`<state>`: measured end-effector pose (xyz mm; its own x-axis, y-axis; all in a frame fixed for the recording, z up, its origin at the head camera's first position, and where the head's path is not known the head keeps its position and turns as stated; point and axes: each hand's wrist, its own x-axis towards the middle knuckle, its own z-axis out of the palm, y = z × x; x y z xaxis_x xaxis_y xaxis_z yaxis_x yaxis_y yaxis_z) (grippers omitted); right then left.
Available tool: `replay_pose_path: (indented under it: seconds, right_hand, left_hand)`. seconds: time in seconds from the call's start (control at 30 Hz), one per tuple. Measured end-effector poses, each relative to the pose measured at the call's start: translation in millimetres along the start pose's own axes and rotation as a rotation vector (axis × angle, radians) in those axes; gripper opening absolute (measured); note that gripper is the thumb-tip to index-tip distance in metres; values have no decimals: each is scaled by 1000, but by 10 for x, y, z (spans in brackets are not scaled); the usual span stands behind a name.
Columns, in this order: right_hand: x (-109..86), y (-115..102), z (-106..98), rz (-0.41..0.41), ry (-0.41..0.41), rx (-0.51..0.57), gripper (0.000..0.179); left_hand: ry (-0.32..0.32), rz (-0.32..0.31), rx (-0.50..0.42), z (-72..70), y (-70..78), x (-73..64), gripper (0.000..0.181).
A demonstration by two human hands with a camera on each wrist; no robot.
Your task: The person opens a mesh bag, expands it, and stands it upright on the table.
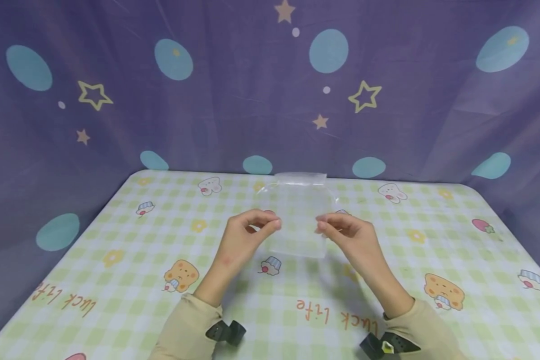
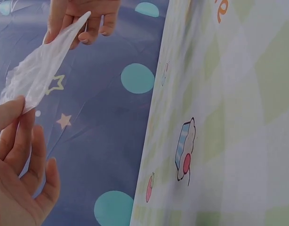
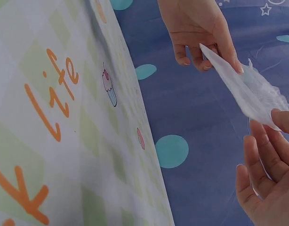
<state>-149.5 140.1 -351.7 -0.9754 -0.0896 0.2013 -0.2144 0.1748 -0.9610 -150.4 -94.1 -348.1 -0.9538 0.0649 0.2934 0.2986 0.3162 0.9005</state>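
A thin, see-through plastic sheet [image 1: 299, 215] hangs above the table between both hands in the head view, its far end showing a whitish band. My left hand [image 1: 247, 232] pinches its left side between thumb and index finger. On the opposite side, my right hand [image 1: 353, 237] pinches it the same way. From the left wrist, the plastic sheet [image 2: 41, 70] looks slanted, with a crinkled edge. The right wrist view shows the plastic sheet [image 3: 243, 89] stretched between the two hands, the other fingers loosely bent. Whether it is a bag or a single layer, I cannot tell.
Beneath the hands lies a table [image 1: 153, 240] with a green-and-white checked, cartoon-printed cover. A purple curtain [image 1: 234, 100] with stars and blue ovals stands behind its far edge. Dark straps with small devices [image 1: 227, 332] sit on both sleeves.
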Motion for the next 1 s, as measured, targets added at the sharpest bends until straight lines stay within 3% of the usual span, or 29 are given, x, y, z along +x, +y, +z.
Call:
replay_pose_path:
  seconds: [0.43,0.73,0.87,1.0]
  right_hand:
    - [2,28,27,41,-56,-61,27]
    - [14,9,-31,55,1,-32,27]
    - [8,-5,-59,109,3,5,34]
    - [11,-5,-73,138,-7,33,38]
  left_hand:
    - [40,-5,-6,-15,1,21,15]
    - [42,-15,45,-59,15,31,17]
    - [47,26,48,-86,5,39,16]
    - [44,108,71,-112,-27,52,16]
